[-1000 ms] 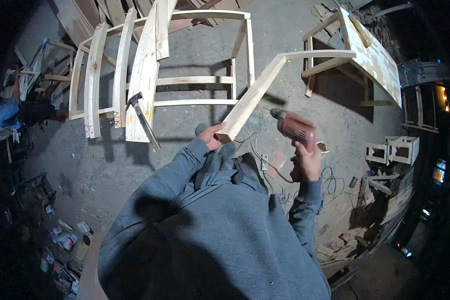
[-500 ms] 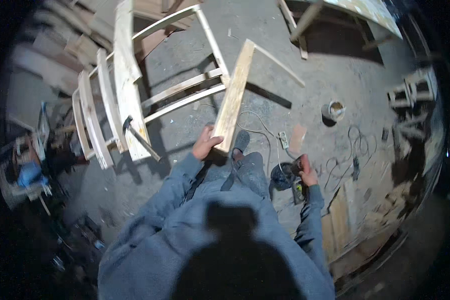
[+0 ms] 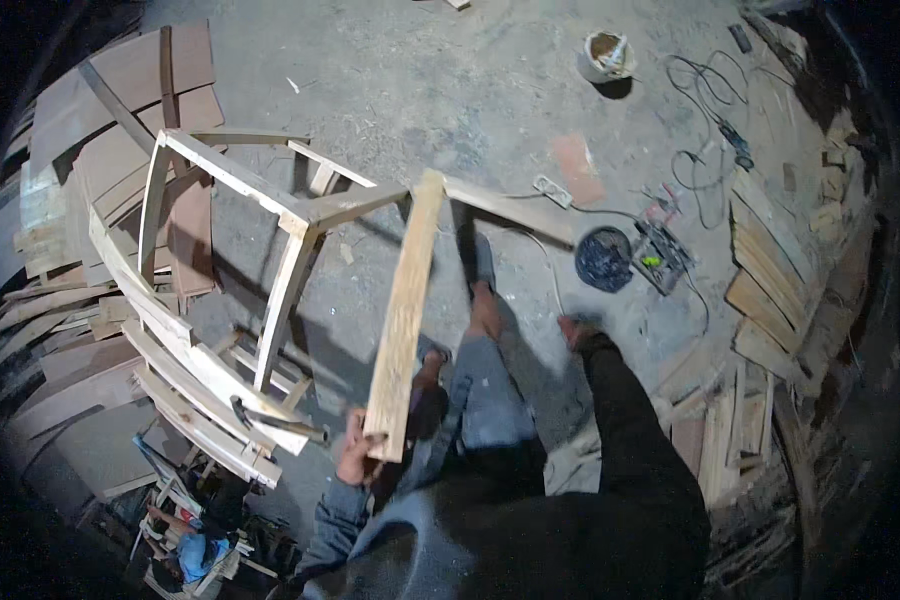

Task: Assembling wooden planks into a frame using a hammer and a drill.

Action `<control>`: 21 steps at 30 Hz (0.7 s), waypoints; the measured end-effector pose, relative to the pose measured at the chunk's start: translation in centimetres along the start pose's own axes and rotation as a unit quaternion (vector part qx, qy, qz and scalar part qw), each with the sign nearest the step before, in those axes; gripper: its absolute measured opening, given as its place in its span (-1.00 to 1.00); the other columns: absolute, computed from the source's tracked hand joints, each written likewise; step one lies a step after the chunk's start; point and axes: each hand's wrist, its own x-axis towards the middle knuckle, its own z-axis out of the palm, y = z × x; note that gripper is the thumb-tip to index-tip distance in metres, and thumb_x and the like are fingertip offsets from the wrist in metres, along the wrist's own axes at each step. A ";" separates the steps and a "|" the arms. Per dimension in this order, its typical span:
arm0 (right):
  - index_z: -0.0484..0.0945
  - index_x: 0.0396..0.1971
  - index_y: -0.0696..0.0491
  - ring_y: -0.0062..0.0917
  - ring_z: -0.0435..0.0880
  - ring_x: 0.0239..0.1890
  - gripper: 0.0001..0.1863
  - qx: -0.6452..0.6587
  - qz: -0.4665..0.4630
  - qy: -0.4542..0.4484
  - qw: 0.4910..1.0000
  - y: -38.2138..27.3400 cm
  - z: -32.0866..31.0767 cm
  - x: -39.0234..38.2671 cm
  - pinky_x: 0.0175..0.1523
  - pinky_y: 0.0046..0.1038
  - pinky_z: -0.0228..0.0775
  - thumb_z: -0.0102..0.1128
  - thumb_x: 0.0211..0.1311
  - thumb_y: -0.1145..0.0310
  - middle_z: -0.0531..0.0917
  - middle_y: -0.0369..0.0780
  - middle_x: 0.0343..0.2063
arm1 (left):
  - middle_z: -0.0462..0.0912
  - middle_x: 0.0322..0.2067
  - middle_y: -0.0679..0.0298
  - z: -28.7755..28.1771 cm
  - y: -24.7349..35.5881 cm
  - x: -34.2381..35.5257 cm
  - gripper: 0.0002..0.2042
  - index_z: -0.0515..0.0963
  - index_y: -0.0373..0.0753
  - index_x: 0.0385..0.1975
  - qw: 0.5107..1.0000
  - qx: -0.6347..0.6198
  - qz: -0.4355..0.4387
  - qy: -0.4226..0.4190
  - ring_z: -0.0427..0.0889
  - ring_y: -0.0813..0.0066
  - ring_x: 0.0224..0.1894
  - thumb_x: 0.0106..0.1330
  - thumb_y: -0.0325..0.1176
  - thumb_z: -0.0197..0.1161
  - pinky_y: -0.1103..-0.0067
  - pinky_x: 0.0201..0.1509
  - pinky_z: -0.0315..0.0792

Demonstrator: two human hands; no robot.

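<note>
My left hand (image 3: pixel 354 452) is closed around the near end of a long wooden board (image 3: pixel 406 310), which slants away from me. At its far end a narrower wooden piece (image 3: pixel 515 212) runs off to the right. That far end overlaps the corner of a wooden frame (image 3: pixel 290 290) of pale bars on the left. A hammer (image 3: pixel 275 418) lies across the near end of the frame's plank. My right hand (image 3: pixel 572 330), partly in shadow, is low on the right beside a thin cable (image 3: pixel 550 268). Its fingers look curled by something dark that I cannot make out.
Right of centre stand a black bag-like bundle (image 3: pixel 603 259) and an open toolbox (image 3: pixel 662 258). A power strip (image 3: pixel 552 190) lies by a reddish sheet (image 3: pixel 578 170). A bucket (image 3: pixel 606 58) stands farther off. Boards are stacked at left (image 3: pixel 80 380) and right (image 3: pixel 765 275).
My view has shifted, so the frame and board appear lower. My left hand still holds the board. My right hand now shows farther from the black bundle, with the toolbox uncovered.
</note>
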 end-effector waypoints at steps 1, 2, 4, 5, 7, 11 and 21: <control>0.46 0.14 0.02 -0.21 0.44 0.20 -0.44 -0.107 -0.116 0.025 0.987 -0.1 2.2 1.6 0.24 -0.28 0.29 -0.03 0.31 -0.05 0.50 -0.10 0.15 | 0.50 -0.06 0.05 -0.7 -0.9 0.3 -0.52 0.22 -0.27 0.00 1.000 0.007 -0.001 0.021 0.58 0.20 -0.01 0.06 -0.47 0.21 0.36 0.02 0.55; 0.56 0.05 0.01 -0.22 0.53 0.12 -0.46 -0.224 -0.180 0.059 0.956 -0.6 4.1 3.3 0.17 -0.27 0.38 -0.03 0.30 -0.07 0.57 -0.10 0.08 | 0.49 -0.04 0.09 -1.5 -1.5 0.8 -0.50 0.23 -0.27 0.02 0.998 0.039 0.006 0.038 0.55 0.26 0.02 0.05 -0.45 0.24 0.40 0.05 0.50; 0.56 0.04 0.00 -0.21 0.54 0.11 -0.50 -0.160 -0.130 0.029 0.978 -2.3 6.1 7.2 0.13 -0.26 0.40 -0.02 0.29 -0.02 0.57 -0.10 0.07 | 0.47 0.00 0.18 -4.0 -2.2 2.6 -0.44 0.25 -0.24 0.06 0.986 0.155 -0.008 0.055 0.41 0.38 0.15 0.02 -0.43 0.30 0.47 0.17 0.35; 0.56 0.04 0.00 -0.21 0.55 0.10 -0.52 -0.128 -0.068 0.012 0.989 -3.3 6.9 9.0 0.12 -0.26 0.42 -0.02 0.29 0.01 0.58 -0.10 0.07 | 0.42 0.05 0.20 -5.2 -2.9 3.6 -0.42 0.25 -0.23 0.06 0.979 0.197 -0.010 0.049 0.35 0.41 0.19 0.01 -0.43 0.33 0.48 0.23 0.27; 0.56 0.03 -0.01 -0.21 0.56 0.08 -0.56 -0.117 0.002 0.018 0.993 -5.6 7.9 12.6 0.08 -0.26 0.44 0.00 0.28 0.06 0.58 -0.11 0.07 | 0.32 0.14 0.20 -7.4 -4.6 5.0 -0.44 0.26 -0.19 0.02 0.983 0.181 0.015 0.016 0.30 0.38 0.22 0.00 -0.46 0.36 0.45 0.29 0.18; 0.55 0.01 -0.02 -0.20 0.59 0.05 -0.62 -0.114 0.093 0.054 0.988 -9.9 10.3 18.9 0.02 -0.25 0.49 0.02 0.27 0.17 0.58 -0.11 0.06 | 0.32 0.12 0.22 -12.7 -7.4 8.5 -0.40 0.22 -0.16 0.07 0.984 0.163 0.066 -0.022 0.33 0.31 0.21 -0.01 -0.64 0.27 0.39 0.12 0.44; 0.60 -0.14 -0.06 -0.29 0.66 -0.10 -0.75 -0.164 0.099 0.058 0.980 -11.4 17.8 30.3 -0.15 -0.30 0.53 0.10 0.21 0.25 0.64 -0.16 -0.08 | 0.17 0.27 -0.02 -25.3 -11.0 13.0 -0.47 0.23 -0.23 0.04 0.999 0.004 -0.034 0.014 0.42 0.10 0.17 -0.01 -0.53 0.20 0.29 0.13 0.44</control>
